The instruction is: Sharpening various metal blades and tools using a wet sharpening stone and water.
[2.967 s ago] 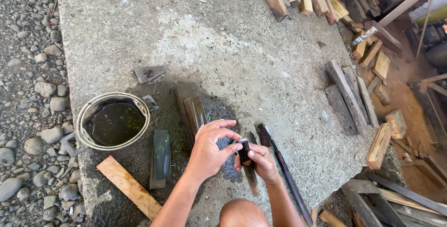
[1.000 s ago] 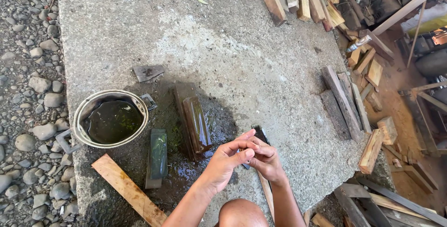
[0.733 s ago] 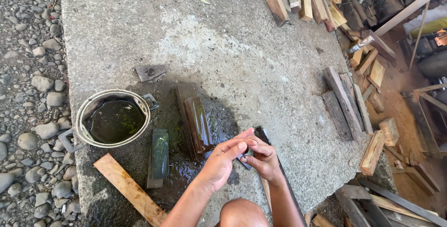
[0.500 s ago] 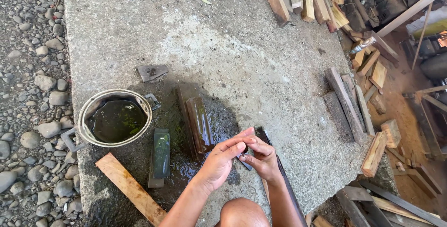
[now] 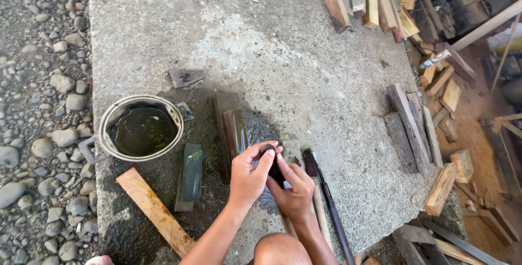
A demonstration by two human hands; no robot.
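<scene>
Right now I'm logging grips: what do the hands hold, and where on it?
Both the left hand and right hand pinch a small dark object between fingertips; its kind and the held part cannot be told.

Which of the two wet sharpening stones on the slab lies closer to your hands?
The brownish stone just above the left hand; the greenish stone lies farther left, beside the pot.

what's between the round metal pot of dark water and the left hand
In the head view, a dark green rectangular sharpening stone lies on wet concrete between the metal pot and the left hand.
</scene>
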